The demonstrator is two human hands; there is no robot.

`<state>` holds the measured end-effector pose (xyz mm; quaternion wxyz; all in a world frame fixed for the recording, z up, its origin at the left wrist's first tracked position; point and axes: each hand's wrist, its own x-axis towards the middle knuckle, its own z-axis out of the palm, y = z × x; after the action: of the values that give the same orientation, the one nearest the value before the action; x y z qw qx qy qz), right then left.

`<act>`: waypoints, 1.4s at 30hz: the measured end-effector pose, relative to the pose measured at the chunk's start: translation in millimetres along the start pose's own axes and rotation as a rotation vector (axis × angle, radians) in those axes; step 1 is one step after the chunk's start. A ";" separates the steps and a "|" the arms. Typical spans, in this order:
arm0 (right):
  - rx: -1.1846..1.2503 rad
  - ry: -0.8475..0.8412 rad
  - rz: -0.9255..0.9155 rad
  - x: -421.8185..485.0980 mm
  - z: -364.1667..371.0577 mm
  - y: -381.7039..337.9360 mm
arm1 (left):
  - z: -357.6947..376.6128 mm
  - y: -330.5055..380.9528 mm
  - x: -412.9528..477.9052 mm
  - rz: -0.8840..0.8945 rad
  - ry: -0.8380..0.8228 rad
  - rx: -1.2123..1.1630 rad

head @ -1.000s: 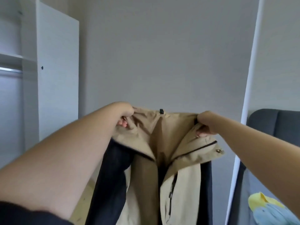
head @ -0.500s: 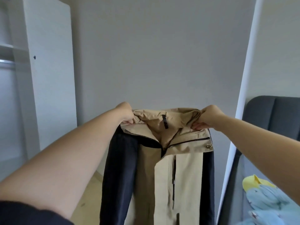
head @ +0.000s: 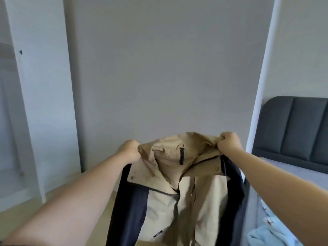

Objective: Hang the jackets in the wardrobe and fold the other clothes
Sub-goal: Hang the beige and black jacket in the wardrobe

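Standing at far left, the white wardrobe [head: 44,103] faces a grey-headboarded bed [head: 292,125] at right. Between them, near the camera, the tan jacket [head: 177,183] with dark navy sleeves hangs in the air. The left hand [head: 130,150] and right hand [head: 229,142] each clench its bunched collar.
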<state>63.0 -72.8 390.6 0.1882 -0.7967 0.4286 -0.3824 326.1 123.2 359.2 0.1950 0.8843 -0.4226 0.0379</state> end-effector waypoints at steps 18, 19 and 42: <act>0.131 0.167 0.140 7.4 21.2 23.1 | 10.5 12.5 16.2 -0.037 0.479 -0.222; 0.108 0.151 0.181 10.3 15.8 25.3 | 7.9 14.9 15.3 -0.057 0.456 -0.219; -0.104 0.788 -0.124 -75.9 -271.5 -50.2 | -177.6 210.0 -95.1 0.521 0.995 0.156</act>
<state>-145.0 25.7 561.0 -0.0547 -0.6219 0.4380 -0.6469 122.5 140.7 566.4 0.2891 0.6381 -0.4800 0.5280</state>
